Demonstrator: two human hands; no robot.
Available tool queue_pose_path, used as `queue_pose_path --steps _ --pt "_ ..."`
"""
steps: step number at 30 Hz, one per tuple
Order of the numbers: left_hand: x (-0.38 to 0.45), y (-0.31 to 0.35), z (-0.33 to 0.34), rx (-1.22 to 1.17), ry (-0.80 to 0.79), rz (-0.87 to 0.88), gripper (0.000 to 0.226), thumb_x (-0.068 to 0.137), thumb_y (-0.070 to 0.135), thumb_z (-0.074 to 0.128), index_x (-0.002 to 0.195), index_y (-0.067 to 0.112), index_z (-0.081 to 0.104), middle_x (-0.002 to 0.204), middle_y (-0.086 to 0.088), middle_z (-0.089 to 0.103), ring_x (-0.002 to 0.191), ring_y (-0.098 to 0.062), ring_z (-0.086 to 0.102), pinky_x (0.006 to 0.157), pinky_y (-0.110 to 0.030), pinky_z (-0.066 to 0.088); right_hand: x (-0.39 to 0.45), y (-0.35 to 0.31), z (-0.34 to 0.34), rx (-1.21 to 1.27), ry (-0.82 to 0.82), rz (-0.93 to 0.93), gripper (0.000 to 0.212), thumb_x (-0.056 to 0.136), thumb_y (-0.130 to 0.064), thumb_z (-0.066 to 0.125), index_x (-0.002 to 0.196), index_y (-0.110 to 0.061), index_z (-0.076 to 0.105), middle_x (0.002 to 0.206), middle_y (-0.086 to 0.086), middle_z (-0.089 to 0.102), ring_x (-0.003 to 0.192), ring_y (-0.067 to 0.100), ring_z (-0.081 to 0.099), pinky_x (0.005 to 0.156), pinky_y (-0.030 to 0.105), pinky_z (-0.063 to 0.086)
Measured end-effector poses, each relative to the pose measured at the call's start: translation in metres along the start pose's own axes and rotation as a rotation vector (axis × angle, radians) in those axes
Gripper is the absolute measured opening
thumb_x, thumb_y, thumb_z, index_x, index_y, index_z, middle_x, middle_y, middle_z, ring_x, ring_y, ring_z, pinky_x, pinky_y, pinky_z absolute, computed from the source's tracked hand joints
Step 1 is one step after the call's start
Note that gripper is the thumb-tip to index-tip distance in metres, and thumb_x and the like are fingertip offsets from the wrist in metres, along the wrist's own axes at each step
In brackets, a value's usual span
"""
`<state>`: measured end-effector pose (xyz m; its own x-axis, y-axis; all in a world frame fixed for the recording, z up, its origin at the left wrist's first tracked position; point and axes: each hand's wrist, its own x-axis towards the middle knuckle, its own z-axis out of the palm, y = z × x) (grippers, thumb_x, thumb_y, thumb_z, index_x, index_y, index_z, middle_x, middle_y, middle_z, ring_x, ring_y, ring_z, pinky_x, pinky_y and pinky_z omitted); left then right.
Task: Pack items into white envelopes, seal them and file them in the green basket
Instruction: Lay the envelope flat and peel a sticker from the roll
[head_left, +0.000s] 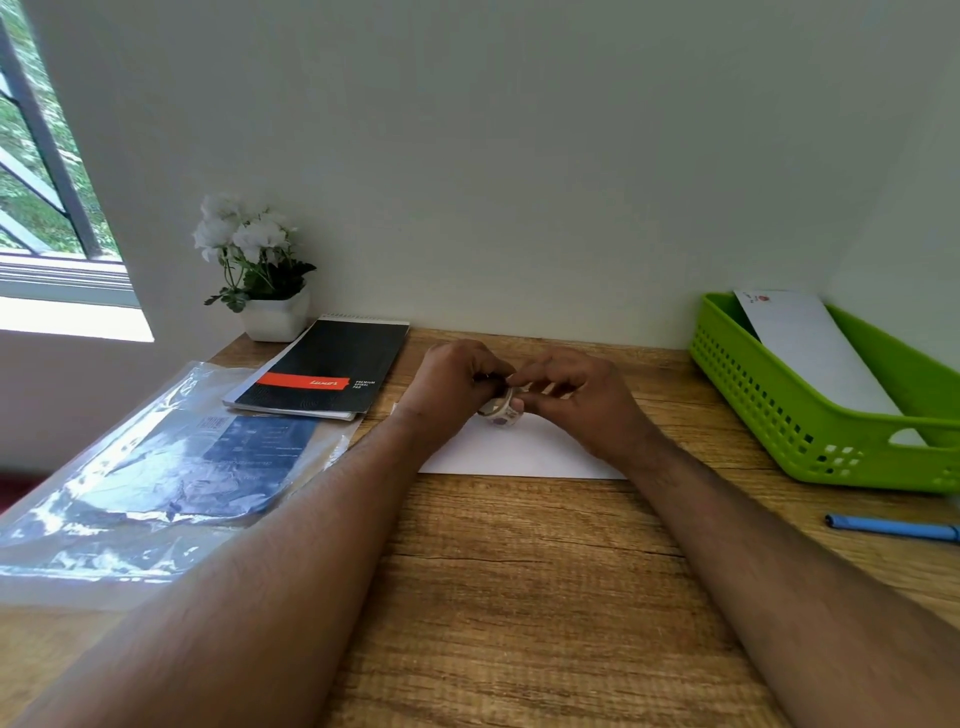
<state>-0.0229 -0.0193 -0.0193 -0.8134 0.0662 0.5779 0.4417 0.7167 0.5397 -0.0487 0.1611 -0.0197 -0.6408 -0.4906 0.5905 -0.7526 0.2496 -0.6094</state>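
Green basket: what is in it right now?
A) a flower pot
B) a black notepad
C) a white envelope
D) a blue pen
C: a white envelope leans inside the green basket; the pen lies on the desk in front of it.

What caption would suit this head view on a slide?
Both hands work a small tape roll above a white envelope; green plastic basket waits alongside.
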Motion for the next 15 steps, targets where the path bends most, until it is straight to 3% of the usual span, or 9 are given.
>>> queue_pose_path --steps 3,8,12,15 --pt "-0.0004 -0.0002 0.0007 -0.023 0.013 -0.01 0.02 0.077 -0.002 0.073 0.094 0.007 0.077 0.084 0.003 0.067 0.07 0.001 0.058 0.063 -0.004 0.042 0.001 0.0007 0.0002 0.032 0.004 0.025 0.015 0.072 -0.008 0.08 0.087 -0.01 0.076 0.086 0.003 0.071 0.079 0.013 0.065 0.068 0.024 0.05" --pt "0.0005 -0.0011 0.001 -0.012 0.006 -0.009 0.02 0.078 0.001 0.074 0.096 0.007 0.077 0.086 0.004 0.067 0.073 -0.004 0.06 0.065 -0.004 0.042 0.0009 -0.0008 -0.0006 0.02 -0.005 0.035 0.011 0.078 -0.01 0.076 0.088 -0.012 0.076 0.084 0.002 0.072 0.082 0.018 0.066 0.071 0.035 0.053" --pt "0.0012 -0.0026 0.0023 -0.014 0.002 0.016 0.021 0.076 -0.002 0.073 0.095 0.005 0.077 0.081 0.008 0.062 0.069 0.008 0.054 0.064 0.0 0.04 0.0008 -0.0008 -0.0014 0.025 -0.012 0.032 0.012 0.079 -0.011 0.075 0.09 -0.015 0.077 0.086 0.001 0.073 0.082 0.018 0.066 0.072 0.037 0.052" --pt "0.0005 -0.0039 0.0024 -0.02 0.008 0.024 0.021 0.076 -0.002 0.073 0.094 0.007 0.077 0.08 0.009 0.062 0.068 0.007 0.055 0.063 -0.002 0.04 0.0007 -0.001 -0.0009 -0.009 -0.028 0.0 0.01 0.081 -0.01 0.073 0.089 -0.017 0.075 0.084 -0.001 0.072 0.081 0.014 0.064 0.07 0.034 0.052"
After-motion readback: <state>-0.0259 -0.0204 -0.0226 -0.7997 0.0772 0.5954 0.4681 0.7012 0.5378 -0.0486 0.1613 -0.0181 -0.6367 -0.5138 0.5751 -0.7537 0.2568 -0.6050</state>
